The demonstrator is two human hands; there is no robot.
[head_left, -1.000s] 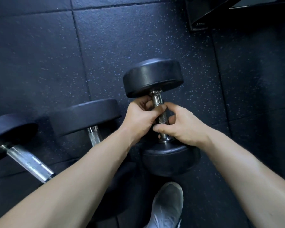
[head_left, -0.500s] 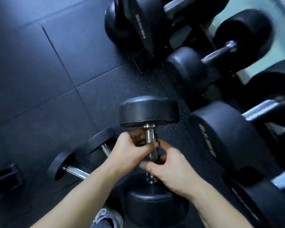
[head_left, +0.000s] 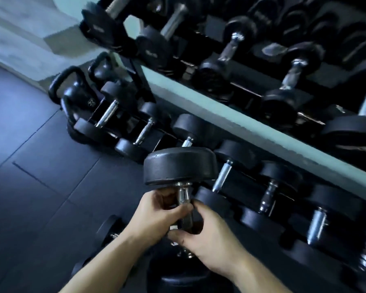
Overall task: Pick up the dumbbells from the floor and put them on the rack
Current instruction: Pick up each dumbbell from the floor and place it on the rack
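Well, I've got both hands on one dumbbell (head_left: 179, 166): my left hand (head_left: 156, 218) and right hand (head_left: 209, 240) are curled round its knurled chrome handle, holding it upright just in front of the rack's (head_left: 141, 81) lower tier. The rack crosses my view diagonally, both tiers loaded with black dumbbells. Dark rubber tiles cover the floor (head_left: 40, 187). Kettlebells (head_left: 76, 92) sit at the rack's far end by a pale wall (head_left: 30, 39). Another dumbbell (head_left: 108, 227) lies beside my left forearm.

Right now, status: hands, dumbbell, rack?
Gripping dumbbell handle with left hand and right hand. Held upright, short of rack. Its lower row looks crowded.
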